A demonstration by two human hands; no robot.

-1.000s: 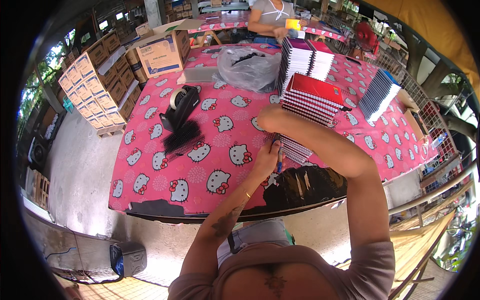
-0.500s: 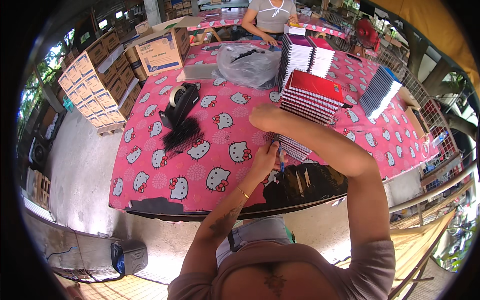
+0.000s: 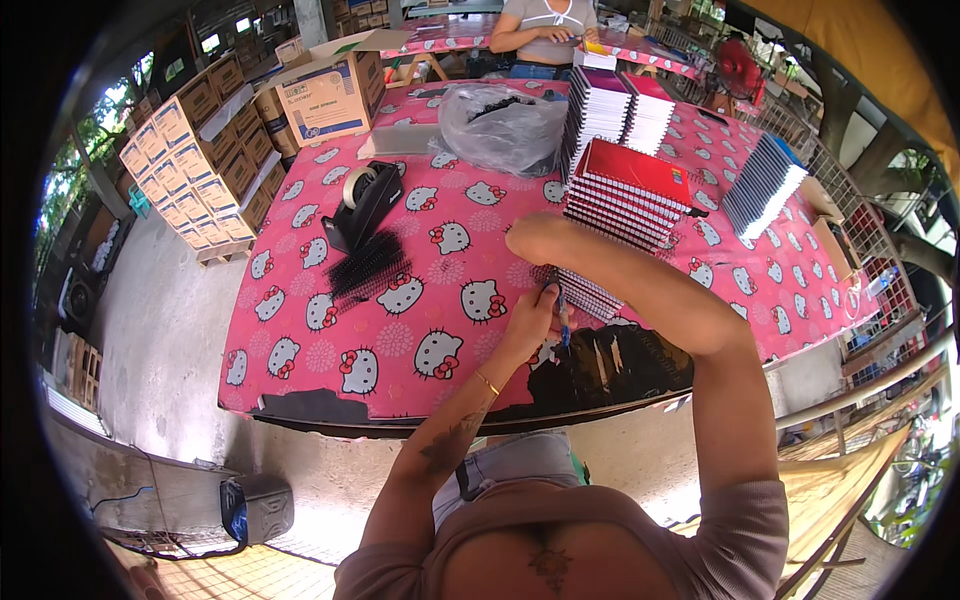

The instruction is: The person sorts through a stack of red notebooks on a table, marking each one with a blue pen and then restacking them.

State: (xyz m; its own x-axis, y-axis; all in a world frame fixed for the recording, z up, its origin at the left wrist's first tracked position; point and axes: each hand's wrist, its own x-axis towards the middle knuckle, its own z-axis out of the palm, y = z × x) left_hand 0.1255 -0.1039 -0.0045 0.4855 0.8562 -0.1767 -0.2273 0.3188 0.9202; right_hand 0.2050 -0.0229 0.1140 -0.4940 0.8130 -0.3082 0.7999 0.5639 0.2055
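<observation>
Near the table's front edge, my left hand [image 3: 538,312] is closed round a small blue-handled tool [image 3: 564,322]; its exact kind is hard to make out. It is beside the end of a spiral-bound stack [image 3: 592,294], which lies partly under my right forearm. My right hand [image 3: 532,238] bends sharply at the wrist just beyond my left, and its fingers are hidden below it. Behind my right forearm stands a pile of red-covered spiral notebooks [image 3: 635,172]. Black plastic binding coils [image 3: 370,268] lie to the left, against a black tape dispenser [image 3: 365,208].
Taller notebook stacks [image 3: 598,115] and a clear plastic bag [image 3: 500,130] stand farther back. Dark-edged notebooks [image 3: 765,185] are at right, an open carton [image 3: 325,100] at back left. A co-worker [image 3: 545,25] stands across the pink patterned table [image 3: 330,375]. Boxes [image 3: 195,180] are stacked on a pallet.
The co-worker has lifted a hand off the table and brought both hands together at the chest. My own hands hold nearly the same position.
</observation>
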